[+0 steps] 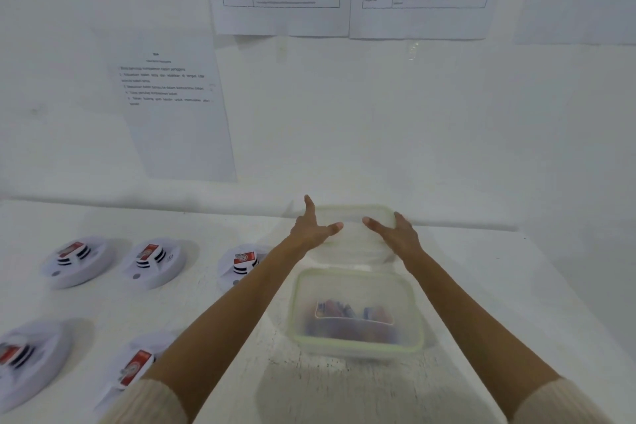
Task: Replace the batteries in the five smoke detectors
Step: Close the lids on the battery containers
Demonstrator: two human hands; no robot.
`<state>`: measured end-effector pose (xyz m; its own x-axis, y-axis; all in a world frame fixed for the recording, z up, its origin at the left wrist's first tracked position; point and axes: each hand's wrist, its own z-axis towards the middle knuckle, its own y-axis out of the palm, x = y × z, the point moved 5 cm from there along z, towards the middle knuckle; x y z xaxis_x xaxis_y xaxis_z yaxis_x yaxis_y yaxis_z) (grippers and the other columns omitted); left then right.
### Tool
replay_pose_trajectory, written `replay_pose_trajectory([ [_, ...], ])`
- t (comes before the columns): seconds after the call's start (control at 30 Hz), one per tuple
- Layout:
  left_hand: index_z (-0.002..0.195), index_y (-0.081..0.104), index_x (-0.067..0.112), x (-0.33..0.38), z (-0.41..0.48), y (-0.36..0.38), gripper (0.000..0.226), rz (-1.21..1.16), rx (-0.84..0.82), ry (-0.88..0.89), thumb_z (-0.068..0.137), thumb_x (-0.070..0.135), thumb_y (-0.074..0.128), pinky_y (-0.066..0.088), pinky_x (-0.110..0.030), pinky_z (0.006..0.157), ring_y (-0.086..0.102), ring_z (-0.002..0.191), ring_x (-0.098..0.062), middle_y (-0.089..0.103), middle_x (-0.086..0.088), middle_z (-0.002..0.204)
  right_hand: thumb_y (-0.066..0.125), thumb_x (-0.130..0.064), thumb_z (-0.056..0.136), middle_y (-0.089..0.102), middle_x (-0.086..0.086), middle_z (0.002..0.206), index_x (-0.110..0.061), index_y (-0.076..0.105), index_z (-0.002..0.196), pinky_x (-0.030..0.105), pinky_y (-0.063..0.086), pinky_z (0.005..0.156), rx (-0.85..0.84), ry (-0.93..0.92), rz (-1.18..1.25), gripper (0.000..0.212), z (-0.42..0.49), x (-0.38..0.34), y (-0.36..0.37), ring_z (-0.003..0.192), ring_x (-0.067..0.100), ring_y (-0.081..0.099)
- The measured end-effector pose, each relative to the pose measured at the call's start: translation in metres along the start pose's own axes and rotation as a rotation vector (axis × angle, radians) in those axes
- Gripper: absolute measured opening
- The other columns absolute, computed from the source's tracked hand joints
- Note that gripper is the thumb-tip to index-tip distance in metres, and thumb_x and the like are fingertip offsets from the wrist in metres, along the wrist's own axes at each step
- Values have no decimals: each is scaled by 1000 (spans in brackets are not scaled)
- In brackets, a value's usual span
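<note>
Cream sleeves [151, 403] at bottom edge, bare forearms stretched forward. Green-rimmed clear box [356, 311] between them, blurred batteries [351, 315] inside. Five smoke detectors [153, 263] left of box, red-labelled battery [148, 251] atop each; left forearm covers parts of two. Second clear box [354, 213] just behind first. Left hand [311, 229] and right hand [401, 234] lie flat against its sides, fingers straight, thumbs spread over top, not curled. White table [206, 234]. Printed papers [172, 106] on white wall behind.
</note>
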<state>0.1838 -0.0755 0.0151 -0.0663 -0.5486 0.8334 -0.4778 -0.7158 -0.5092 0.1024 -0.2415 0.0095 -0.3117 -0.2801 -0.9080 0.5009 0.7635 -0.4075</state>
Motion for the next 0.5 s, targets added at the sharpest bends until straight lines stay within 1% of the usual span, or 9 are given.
replay_pose_trajectory([
  [0.03,146,-18,26,0,0,1,100,-13,1,-1,86,43,60,29,-45,111,18,142,-32,4,-16,156,64,-54,77,39,13,139,-11,40,134,38,37,101,24,12,-62,76,0,-1,0,126,29,39],
  [0.07,146,-17,25,0,1,2,98,-20,5,-1,87,42,59,25,-43,113,16,142,-31,2,-16,156,63,-57,76,34,15,138,-10,40,133,41,34,102,47,25,-143,77,1,-1,0,129,31,32],
  [0.1,146,-17,24,0,1,3,96,-19,7,0,88,42,58,22,-40,113,14,143,-31,1,-17,156,61,-60,77,29,16,137,-9,38,134,43,31,103,62,37,-213,79,1,-2,0,131,32,25],
  [0.17,146,-17,23,-1,1,4,95,-4,11,4,89,41,56,19,-39,113,12,143,-31,1,-19,156,58,-62,77,29,17,139,-10,33,137,46,28,104,72,36,-275,83,1,-3,0,134,32,18],
  [0.3,146,-18,23,-2,2,5,95,16,5,8,89,43,56,19,-40,113,14,143,-32,2,-19,156,57,-58,80,32,15,146,-7,19,144,47,26,106,107,-32,-298,90,0,-5,3,138,32,18],
  [0.37,146,-18,23,-2,2,5,95,19,6,5,89,43,55,20,-40,113,15,143,-32,2,-19,156,57,-56,82,32,15,146,-6,14,145,47,27,106,123,-56,-280,91,-2,-6,5,138,32,22],
  [0.43,146,-18,22,-1,2,5,95,27,13,6,90,43,55,20,-40,113,16,142,-32,3,-19,156,57,-57,81,36,17,143,-5,21,142,48,31,105,138,-38,-251,88,-2,-5,5,135,33,27],
  [0.5,146,-18,21,-1,2,5,95,35,17,2,90,43,55,20,-39,113,16,142,-32,4,-19,156,58,-57,80,34,17,136,-3,31,135,46,33,100,167,-20,-288,81,-3,-5,4,130,33,26],
])
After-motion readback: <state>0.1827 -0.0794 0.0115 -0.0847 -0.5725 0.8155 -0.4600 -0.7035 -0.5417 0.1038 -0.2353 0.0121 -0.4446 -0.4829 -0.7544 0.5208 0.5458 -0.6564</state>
